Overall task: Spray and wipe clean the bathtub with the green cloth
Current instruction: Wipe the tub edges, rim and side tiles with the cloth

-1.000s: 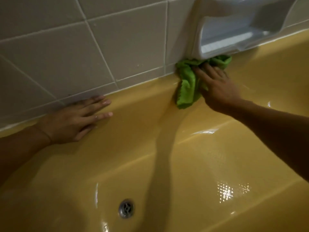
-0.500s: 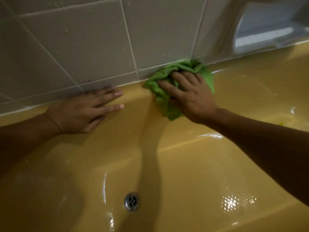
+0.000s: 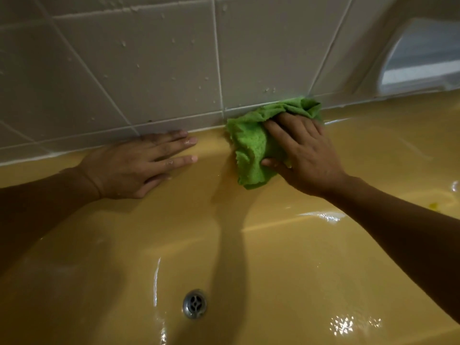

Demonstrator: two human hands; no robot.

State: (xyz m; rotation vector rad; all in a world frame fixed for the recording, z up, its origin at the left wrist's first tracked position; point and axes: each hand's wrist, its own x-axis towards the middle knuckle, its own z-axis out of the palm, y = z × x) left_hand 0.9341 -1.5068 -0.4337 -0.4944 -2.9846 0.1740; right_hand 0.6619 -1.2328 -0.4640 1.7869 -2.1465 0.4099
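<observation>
Wiping step: right hand (image 3: 307, 155) grip holds green cloth (image 3: 250, 145) on far bathtub (image 3: 373, 138) rim; left hand (image 3: 132, 166) flat, braced. Next, probably: sweep left along rim.

A crumpled green cloth (image 3: 251, 150), bright and nubby, lies bunched on the far rim of a glossy yellow bathtub (image 3: 273, 257), its upper fold at the rim's back edge and its lower corner hanging down the inner slope; the basin shines wet, a round metal drain (image 3: 194, 304) set in its floor
</observation>
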